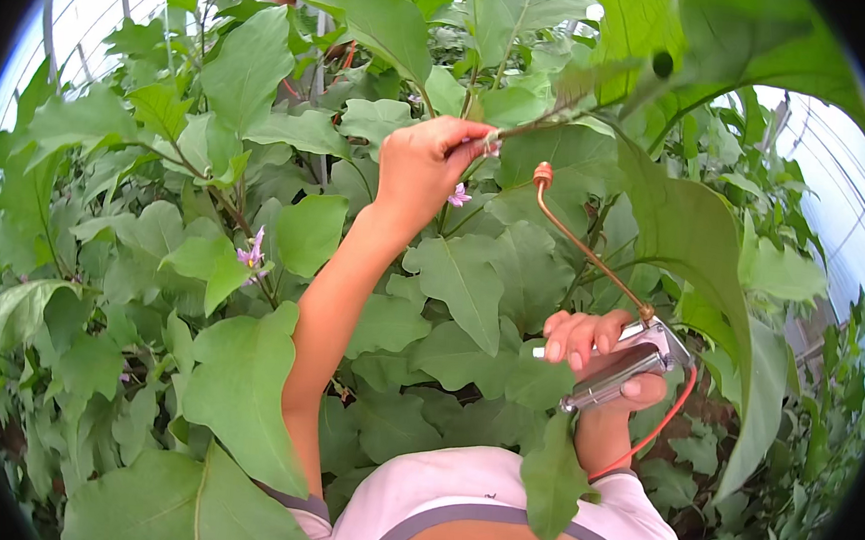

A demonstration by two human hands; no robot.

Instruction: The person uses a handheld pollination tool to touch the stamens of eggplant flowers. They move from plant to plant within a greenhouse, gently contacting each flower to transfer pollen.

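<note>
My left hand point(428, 164) reaches up and forward, thumb and fingers pinching an eggplant stem point(537, 124) near its small pinkish flower point(493, 148). A purple eggplant flower point(459, 195) hangs just below that hand. My right hand point(600, 349), lower and to the right, is wrapped around the silver metal handle point(617, 375) of a hand sprayer. From its top, a thin bent copper-coloured tube point(591, 258) rises toward the upper left. The sprayer's nozzle point(543, 175) sits a little below and right of the pinched stem, apart from it. I cannot tell whether the lever is squeezed.
A red hose point(666, 425) runs from the sprayer down along my right forearm. Broad eggplant leaves point(469, 280) crowd all around, and a large one point(698, 243) overhangs the sprayer's right side. Another purple flower point(253, 257) is at left. Greenhouse film point(834, 170) over a frame shows beyond.
</note>
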